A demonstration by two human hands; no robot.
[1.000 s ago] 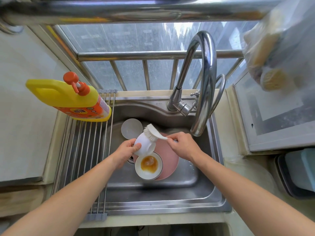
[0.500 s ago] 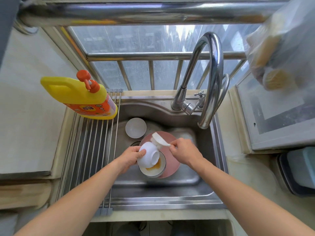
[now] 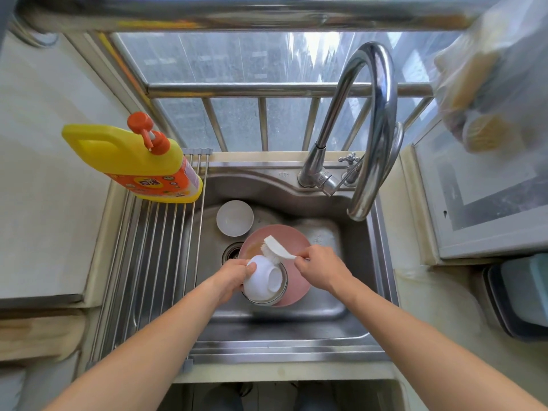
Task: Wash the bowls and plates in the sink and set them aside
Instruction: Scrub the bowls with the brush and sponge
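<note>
Down inside steel sink point(image 3: 296, 324): 1 pink plate point(image 3: 293, 241), 1 bowl beneath held one, 1 empty white bowl point(image 3: 235, 218) apart near drain. Left hand point(image 3: 234, 277) gripping overturned white bowl point(image 3: 262, 278); right hand point(image 3: 318, 266) pinching white brush point(image 3: 274, 247), bristles touching it. Beside rack point(image 3: 154, 262): 1 yellow detergent bottle point(image 3: 133, 161), orange label unreadable.

Over the sink point(image 3: 296, 330), my left hand point(image 3: 234, 277) gripped a white bowl point(image 3: 262, 278) tipped on its side, above another bowl on a pink plate point(image 3: 296, 241). My right hand point(image 3: 318, 268) held a white brush point(image 3: 277, 247), bristles touching the bowl. A third bowl point(image 3: 235, 218) sat toward the sink's back-left, below the yellow soap bottle point(image 3: 133, 161).
</note>
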